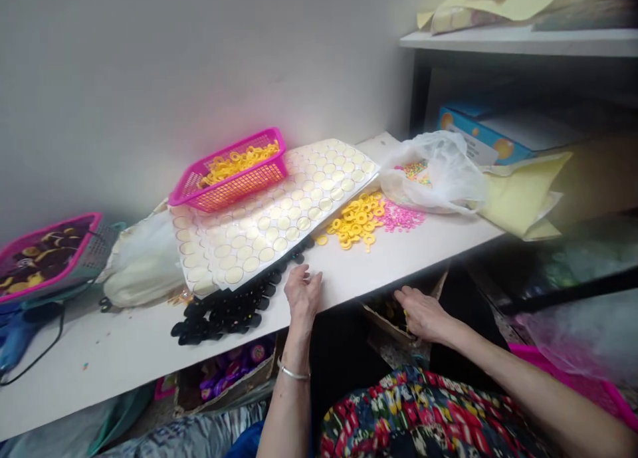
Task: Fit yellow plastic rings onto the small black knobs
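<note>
My left hand (303, 293) rests on the white table (124, 345) near its front edge, fingers loosely curled, close to a row of black plastic pieces (234, 305). Behind them lies a clear sheet of round stickers (272, 212). My right hand (423, 312) reaches below the table edge into a cardboard box (386, 315); its fingertips are hidden there. A pile of yellow rings (356, 220) and small pink beads (401, 217) lie on the table beyond.
A pink basket (234, 179) with yellow rings sits at the back. A second basket (44, 252) stands far left, a white bag (144, 262) beside it. A clear plastic bag (438, 172) and yellow paper (523, 195) lie right. Shelves (518, 42) rise at right.
</note>
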A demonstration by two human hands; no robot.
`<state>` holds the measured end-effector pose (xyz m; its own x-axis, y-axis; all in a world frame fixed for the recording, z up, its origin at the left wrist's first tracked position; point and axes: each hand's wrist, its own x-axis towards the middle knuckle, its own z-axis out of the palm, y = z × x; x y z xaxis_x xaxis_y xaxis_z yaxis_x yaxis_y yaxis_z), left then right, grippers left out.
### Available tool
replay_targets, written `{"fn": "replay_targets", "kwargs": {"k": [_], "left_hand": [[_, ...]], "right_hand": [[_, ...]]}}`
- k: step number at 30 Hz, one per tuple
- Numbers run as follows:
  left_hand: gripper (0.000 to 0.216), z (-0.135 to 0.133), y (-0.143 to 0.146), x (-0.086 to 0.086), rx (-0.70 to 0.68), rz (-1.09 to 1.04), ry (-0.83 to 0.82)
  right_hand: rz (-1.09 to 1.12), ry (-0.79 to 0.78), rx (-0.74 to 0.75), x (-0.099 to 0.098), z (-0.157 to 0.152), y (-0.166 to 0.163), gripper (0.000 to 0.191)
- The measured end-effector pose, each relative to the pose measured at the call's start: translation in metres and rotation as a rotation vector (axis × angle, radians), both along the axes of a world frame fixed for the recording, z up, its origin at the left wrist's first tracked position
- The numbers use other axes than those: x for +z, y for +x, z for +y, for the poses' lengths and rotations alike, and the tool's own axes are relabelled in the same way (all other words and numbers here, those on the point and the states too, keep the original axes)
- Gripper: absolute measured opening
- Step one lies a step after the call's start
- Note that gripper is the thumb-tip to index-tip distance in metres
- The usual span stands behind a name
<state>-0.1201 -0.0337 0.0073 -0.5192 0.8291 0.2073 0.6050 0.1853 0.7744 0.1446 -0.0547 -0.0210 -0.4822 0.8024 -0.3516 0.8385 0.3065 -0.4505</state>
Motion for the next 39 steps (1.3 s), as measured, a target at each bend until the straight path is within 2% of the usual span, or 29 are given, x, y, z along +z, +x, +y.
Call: {"fn": "replay_targets", "kwargs": {"k": [3, 5, 6, 11, 15, 17, 19, 20, 22, 24, 26, 30, 33, 36, 39], "left_hand": [[0.031, 0.024, -0.004, -0.004, -0.048, 0.237, -0.021], [0.027, 0.033, 0.002, -0.001, -0.125, 0.365, -0.044], [0.024, 0.035, 0.006, 0.001, -0.117, 0.421, -0.064], [0.019, 0.027, 0.009, 0.01, 0.247, 0.565, -0.111], [0.03, 0.018, -0.01, 0.003, 0.364, 0.557, -0.182], [0.036, 0.018, -0.019, -0.001, 0.378, 0.517, -0.205], [0.039, 0.021, -0.024, -0.003, 0.369, 0.465, -0.184], [0.039, 0.024, -0.026, -0.003, 0.361, 0.433, -0.16], [0.039, 0.03, -0.027, -0.002, 0.345, 0.367, -0.106], [0.037, 0.035, -0.026, -0.001, 0.332, 0.309, -0.066], [0.034, 0.038, -0.024, -0.001, 0.32, 0.271, -0.038], [0.029, 0.034, -0.019, -0.004, 0.3, 0.2, -0.006], [0.029, 0.029, -0.015, -0.008, 0.274, 0.158, 0.002], [0.034, 0.03, -0.016, -0.01, 0.244, 0.14, -0.018], [0.036, 0.034, -0.019, -0.011, 0.206, 0.056, 0.011]], "right_hand": [[-0.187, -0.127, 0.139, -0.01, 0.018, -0.02, 0.034], [-0.222, -0.204, 0.187, -0.015, 0.025, -0.03, 0.025], [-0.224, -0.223, 0.197, -0.018, 0.027, -0.034, 0.022], [-0.175, -0.249, 0.192, -0.023, 0.027, -0.031, 0.026], [-0.027, -0.246, 0.204, 0.0, 0.03, -0.002, 0.029], [0.141, -0.395, 0.202, 0.019, 0.039, 0.017, 0.019], [0.353, -0.531, 0.115, 0.036, 0.055, 0.032, 0.015], [0.435, -0.479, 0.038, 0.042, 0.066, 0.037, 0.016], [0.503, -0.134, -0.141, 0.047, 0.089, 0.041, 0.016], [0.439, 0.234, -0.263, 0.045, 0.109, 0.04, 0.016], [0.311, 0.413, -0.289, 0.038, 0.123, 0.034, 0.018], [0.023, 0.487, -0.249, 0.026, 0.129, 0.019, 0.022], [-0.115, 0.513, -0.231, 0.023, 0.128, 0.011, 0.025], [-0.164, 0.518, -0.201, 0.025, 0.125, 0.006, 0.024], [-0.135, 0.453, -0.122, 0.031, 0.115, 0.001, 0.023]]}}
